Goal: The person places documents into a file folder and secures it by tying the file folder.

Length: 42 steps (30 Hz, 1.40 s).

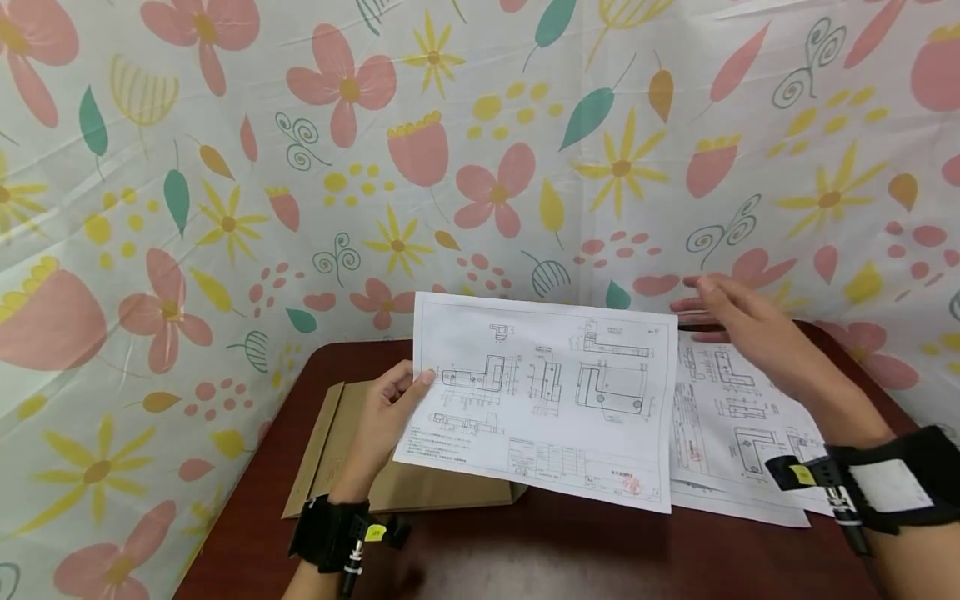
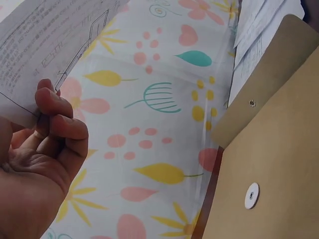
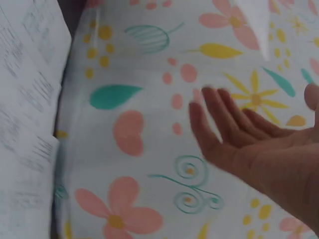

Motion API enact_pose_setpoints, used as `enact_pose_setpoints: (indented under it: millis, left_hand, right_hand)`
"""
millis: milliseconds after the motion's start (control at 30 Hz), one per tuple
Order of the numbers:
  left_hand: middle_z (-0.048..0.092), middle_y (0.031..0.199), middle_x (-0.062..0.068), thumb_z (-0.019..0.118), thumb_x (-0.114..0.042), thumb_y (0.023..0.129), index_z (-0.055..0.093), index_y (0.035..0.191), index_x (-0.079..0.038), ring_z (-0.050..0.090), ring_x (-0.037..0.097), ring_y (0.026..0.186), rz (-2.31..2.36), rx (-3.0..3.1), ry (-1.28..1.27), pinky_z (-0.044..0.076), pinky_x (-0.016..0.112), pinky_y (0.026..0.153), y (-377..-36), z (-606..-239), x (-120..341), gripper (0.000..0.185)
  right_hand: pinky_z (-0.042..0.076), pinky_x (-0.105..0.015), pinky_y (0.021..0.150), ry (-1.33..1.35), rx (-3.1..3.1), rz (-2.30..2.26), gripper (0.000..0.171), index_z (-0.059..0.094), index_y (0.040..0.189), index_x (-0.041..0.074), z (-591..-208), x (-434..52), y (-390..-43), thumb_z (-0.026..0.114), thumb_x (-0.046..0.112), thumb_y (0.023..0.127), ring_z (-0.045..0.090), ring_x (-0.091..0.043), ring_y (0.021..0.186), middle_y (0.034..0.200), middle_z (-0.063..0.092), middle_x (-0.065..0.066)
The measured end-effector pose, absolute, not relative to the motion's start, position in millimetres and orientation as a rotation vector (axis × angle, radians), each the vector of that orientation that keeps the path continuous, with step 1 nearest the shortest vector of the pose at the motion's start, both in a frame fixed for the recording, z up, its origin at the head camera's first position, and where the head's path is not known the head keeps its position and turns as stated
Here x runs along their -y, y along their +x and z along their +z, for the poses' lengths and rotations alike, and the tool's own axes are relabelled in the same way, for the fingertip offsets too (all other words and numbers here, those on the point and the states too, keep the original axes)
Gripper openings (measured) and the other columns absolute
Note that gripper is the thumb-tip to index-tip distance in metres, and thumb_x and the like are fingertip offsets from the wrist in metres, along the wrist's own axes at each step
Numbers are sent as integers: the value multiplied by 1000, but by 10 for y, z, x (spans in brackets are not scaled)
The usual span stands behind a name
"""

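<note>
Left hand (image 1: 382,417) is pinching the drawing sheet (image 1: 543,396) by its left edge, holding it lifted at frame centre over the brown envelope (image 1: 352,467). Right hand (image 1: 738,321) is hovering flat-fingered, grasping nothing, at right above the paper stack (image 1: 738,417) on the table (image 1: 540,550).

left hand (image 1: 382,417): fingers curled, thumb pinching | right hand (image 1: 738,321): flat, fingers straight; raised
</note>
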State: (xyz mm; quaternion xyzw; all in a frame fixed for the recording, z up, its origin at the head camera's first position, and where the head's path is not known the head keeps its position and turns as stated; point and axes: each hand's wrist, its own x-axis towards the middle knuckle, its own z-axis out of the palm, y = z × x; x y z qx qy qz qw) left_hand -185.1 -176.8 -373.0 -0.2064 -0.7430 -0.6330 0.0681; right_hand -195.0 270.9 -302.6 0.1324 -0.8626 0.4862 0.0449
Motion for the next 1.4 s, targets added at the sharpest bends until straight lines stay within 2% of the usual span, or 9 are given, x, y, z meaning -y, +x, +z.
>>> enact_pose_setpoints:
  millis: [133, 233, 333, 533, 767, 933, 1167, 1267, 1400]
  left_hand:
    - [72, 93, 19, 55, -22, 102, 64, 114, -1, 72, 22, 67, -1919, 2227, -575, 57, 34, 55, -1856, -3735, 1756, 26]
    - [73, 93, 17, 56, -25, 102, 65, 114, -2, 73, 22, 67, -1932, 2244, -531, 57, 34, 56, -1881, -3756, 1727, 28]
    - [74, 92, 15, 58, -29, 101, 66, 112, -2, 72, 22, 67, -1938, 2294, -464, 57, 33, 56, -1901, -3781, 1702, 30]
    - [63, 74, 16, 54, -32, 102, 70, 101, -3, 55, 19, 55, -1855, 2358, -303, 45, 25, 52, -1948, -3908, 1680, 33]
    - [68, 74, 8, 59, -16, 99, 73, 93, -5, 51, 4, 57, -1203, 2675, -344, 42, 20, 52, -1869, -4173, 1386, 19]
    - [67, 84, 3, 68, -17, 93, 75, 94, -9, 57, 9, 71, -808, 2799, -508, 46, 20, 60, -1705, -4336, 1045, 10]
    - [55, 99, 5, 78, -44, 82, 78, 93, -23, 45, 21, 94, -165, 2865, -455, 42, 33, 80, -1609, -4517, 800, 23]
    - [53, 105, 7, 78, -52, 78, 76, 93, -24, 42, 23, 98, -6, 2847, -444, 36, 39, 83, -1611, -4556, 750, 32]
    - [57, 132, 11, 73, -55, 82, 75, 96, -20, 42, 33, 131, 91, 2860, -461, 34, 57, 101, -1603, -4590, 713, 38]
  right_hand:
    - [55, -27, 76, 426, 2705, 1562, 49, 52, 140, 8, -3098, -2598, -1945, 42, 41, 105, 68, -12, 88, 116, 70, -4]
    - [50, -31, 66, 378, 2703, 1570, 38, 67, 111, 6, -3129, -2520, -1935, 54, 41, 101, 63, -24, 71, 89, 73, 0]
    - [44, -34, 59, 340, 2659, 1578, 39, 67, 95, 2, -3156, -2491, -1944, 59, 40, 98, 57, -28, 63, 79, 68, -4]
    - [41, -36, 52, 173, 2599, 1671, 37, 72, 111, 9, -3242, -2658, -1963, 62, 42, 96, 55, -22, 57, 78, 69, 2]
    - [36, -34, 48, 30, 2449, 1802, 16, 73, 101, 28, -3344, -2902, -1960, 63, 39, 96, 49, -14, 54, 72, 65, 9]
    - [20, -39, 46, 36, 2303, 1988, 12, 73, 94, 20, -3365, -2960, -1941, 65, 29, 96, 41, -13, 46, 60, 53, 3]
    - [15, -41, 49, 97, 2277, 2151, 12, 72, 95, 14, -3434, -3070, -1915, 62, 21, 98, 37, -15, 44, 61, 55, 1]
    - [15, -40, 51, 103, 2327, 2139, 11, 71, 97, 16, -3492, -3151, -1922, 61, 20, 99, 38, -15, 45, 64, 58, 1]
    - [19, -41, 51, 31, 2461, 1984, 12, 72, 95, 27, -3596, -3231, -1953, 61, 26, 99, 43, -13, 48, 65, 60, 4]
